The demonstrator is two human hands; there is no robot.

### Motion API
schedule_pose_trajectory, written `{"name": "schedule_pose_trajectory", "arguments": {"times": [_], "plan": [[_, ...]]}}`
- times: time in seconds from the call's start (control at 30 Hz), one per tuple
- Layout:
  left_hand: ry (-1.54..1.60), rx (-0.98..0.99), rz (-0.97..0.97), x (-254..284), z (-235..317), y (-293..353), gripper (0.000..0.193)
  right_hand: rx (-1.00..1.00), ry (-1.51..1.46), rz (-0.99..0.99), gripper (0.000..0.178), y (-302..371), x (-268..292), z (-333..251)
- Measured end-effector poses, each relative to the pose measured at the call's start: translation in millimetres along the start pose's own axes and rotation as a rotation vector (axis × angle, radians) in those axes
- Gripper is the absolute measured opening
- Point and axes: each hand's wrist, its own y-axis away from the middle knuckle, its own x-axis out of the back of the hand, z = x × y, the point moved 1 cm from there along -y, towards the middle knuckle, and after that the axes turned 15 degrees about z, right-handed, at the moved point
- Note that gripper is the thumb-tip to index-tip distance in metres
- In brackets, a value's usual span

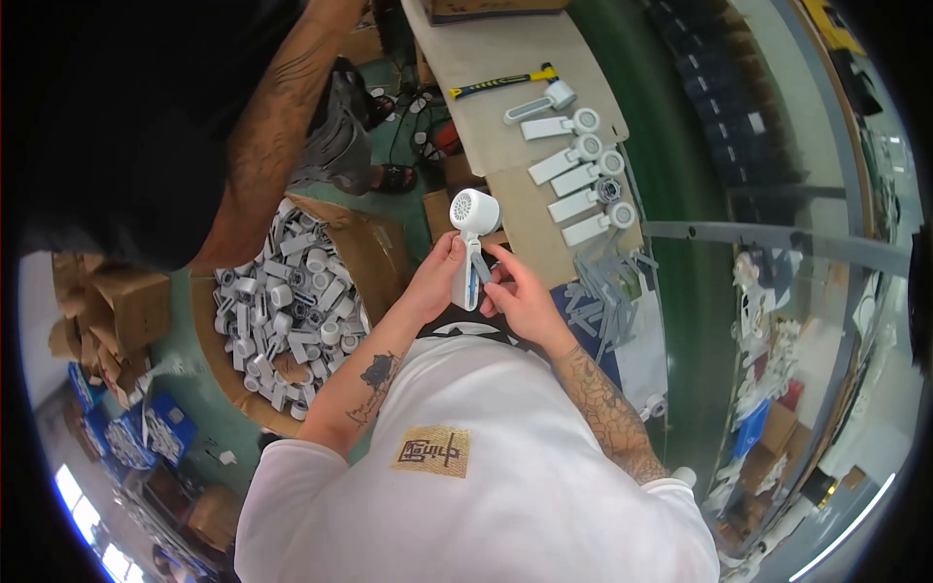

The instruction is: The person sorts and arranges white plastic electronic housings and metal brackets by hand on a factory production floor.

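Observation:
In front of my waist, a white handheld device [475, 213] with a round, perforated head, like a small handheld fan, stands upright with its head away from me. My left hand [432, 282] is wrapped round its handle from the left, thumb on top. A blue strip shows inside the open slot of the handle. Between the fingers of my right hand [523, 299] is a grey plastic strip [481, 268], held along the right side of that handle. Whether the strip touches the slot I cannot tell. More such grey strips [603, 303] lie heaped on the table to my right.
Several similar white devices [578, 174] lie in a row on the table [476, 44], below a yellow-and-black hammer [505, 82]. A large cardboard box [374, 255] full of white and grey devices stands at my left. A co-worker's tattooed arm [282, 107] reaches over it.

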Motion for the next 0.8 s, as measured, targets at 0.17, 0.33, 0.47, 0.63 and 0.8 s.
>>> {"name": "schedule_pose_trajectory", "arguments": {"times": [0.17, 0.33, 0.47, 0.63, 0.8], "plan": [[-0.428, -0.274, 0.148, -1, -6, 0, 0.048, -0.017, 0.115, 0.074, 0.037, -2, -6, -20], [-0.449, -0.309, 0.143, -6, -8, 8, 0.076, 0.307, 0.436, 0.151, 0.023, -19, -9, -16], [-0.55, -0.387, 0.189, 2, -2, 9, 0.088, 0.398, 0.476, 0.128, 0.017, -29, -15, -16], [-0.728, -0.311, 0.13, 0, 17, 30, 0.072, 0.024, 0.185, -0.093, 0.037, -44, -14, 19], [-0.726, -0.252, 0.116, 2, 8, 39, 0.067, -0.382, -0.643, -0.316, 0.053, -27, -26, 33]]}}
